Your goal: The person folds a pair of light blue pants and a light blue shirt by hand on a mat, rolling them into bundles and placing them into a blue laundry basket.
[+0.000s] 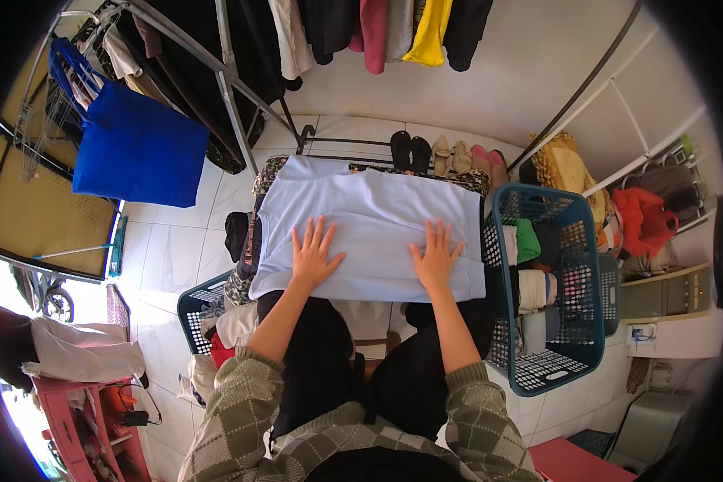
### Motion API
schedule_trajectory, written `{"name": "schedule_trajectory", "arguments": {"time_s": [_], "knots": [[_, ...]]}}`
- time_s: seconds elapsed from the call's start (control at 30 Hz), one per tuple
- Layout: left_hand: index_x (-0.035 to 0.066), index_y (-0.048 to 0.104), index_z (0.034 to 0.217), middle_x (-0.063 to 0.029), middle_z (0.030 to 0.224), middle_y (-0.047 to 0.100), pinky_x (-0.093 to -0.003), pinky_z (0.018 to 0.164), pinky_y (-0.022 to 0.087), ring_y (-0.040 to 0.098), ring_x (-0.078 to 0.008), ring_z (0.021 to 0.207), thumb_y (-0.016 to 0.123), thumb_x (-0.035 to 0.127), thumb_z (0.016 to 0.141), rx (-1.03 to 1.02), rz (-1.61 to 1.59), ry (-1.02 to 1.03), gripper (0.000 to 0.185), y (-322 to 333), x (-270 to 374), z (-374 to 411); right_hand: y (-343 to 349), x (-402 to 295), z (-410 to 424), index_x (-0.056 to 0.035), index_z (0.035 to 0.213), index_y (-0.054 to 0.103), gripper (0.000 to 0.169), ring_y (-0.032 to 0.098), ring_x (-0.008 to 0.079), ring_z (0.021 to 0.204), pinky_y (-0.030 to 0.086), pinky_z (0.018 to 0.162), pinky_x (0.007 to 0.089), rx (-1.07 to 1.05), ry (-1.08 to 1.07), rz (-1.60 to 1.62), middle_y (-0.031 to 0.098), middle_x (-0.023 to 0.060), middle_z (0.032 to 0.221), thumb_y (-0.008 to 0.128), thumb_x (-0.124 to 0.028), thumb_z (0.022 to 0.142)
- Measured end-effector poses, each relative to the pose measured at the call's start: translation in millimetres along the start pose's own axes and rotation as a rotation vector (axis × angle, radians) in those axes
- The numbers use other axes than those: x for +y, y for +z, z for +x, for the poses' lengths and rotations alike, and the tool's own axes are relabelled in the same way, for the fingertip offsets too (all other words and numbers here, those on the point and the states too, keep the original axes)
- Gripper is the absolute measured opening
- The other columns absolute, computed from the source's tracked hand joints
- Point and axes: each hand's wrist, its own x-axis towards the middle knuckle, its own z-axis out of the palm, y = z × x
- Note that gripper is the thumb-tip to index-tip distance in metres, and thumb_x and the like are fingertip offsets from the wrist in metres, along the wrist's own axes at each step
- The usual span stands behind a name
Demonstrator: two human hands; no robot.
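A light blue garment (373,211) lies spread flat over a board covered in dark patterned cloth (241,283) in front of my knees. My left hand (314,256) rests palm down on its left half, fingers spread. On the right half, my right hand (437,256) is pressed flat too, the thumb held apart. Neither hand grips anything. The garment's armhole side is to the left, and a seamed hem band runs down its right end. A few low wrinkles cross the cloth between and above my hands.
Right of the board stands a blue plastic laundry basket (596,289) with folded clothes (531,289). Another basket (187,313) at left holds loose clothes. Shoes (411,152) line a low rack behind the board. A blue bag (141,144) and clothes (373,36) hang from metal racks.
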Motion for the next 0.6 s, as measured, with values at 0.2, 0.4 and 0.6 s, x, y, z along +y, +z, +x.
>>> {"name": "schedule_trajectory", "arguments": {"time_s": [0.2,0.4,0.6], "knots": [[0.013,0.044,0.132,-0.0132,0.135,0.043,-0.0541,0.104,0.024,0.040,-0.0305,0.125,0.052,0.040,0.086,-0.013,-0.170,-0.137,0.054,-4,-17,18,-10,24,30,-0.0113,0.132,0.044,0.052,0.037,0.0301,0.129,0.015,0.107,0.0582,-0.063,0.112,0.081,0.044,0.0122,0.136,0.050,-0.039,0.089],[0.002,0.064,0.093,-0.0174,0.103,0.060,-0.0404,0.091,0.043,0.055,-0.0341,0.100,0.054,-0.002,0.070,0.195,-0.375,-0.178,0.025,6,-119,103,-8,94,129,-0.0057,0.120,0.051,0.036,0.053,0.0340,0.107,0.042,0.091,0.0425,0.235,-0.080,0.147,0.058,0.0160,0.115,0.044,-0.007,0.085],[0.004,0.056,0.107,-0.0159,0.109,0.058,-0.0437,0.086,0.048,0.057,-0.0347,0.103,0.058,0.004,0.078,0.103,-0.113,-0.442,0.029,16,-148,152,-7,118,170,-0.0083,0.113,0.055,0.033,0.057,0.0327,0.097,0.045,0.084,0.0436,-0.038,-0.066,-0.092,0.061,0.0128,0.104,0.045,-0.004,0.083]]}}
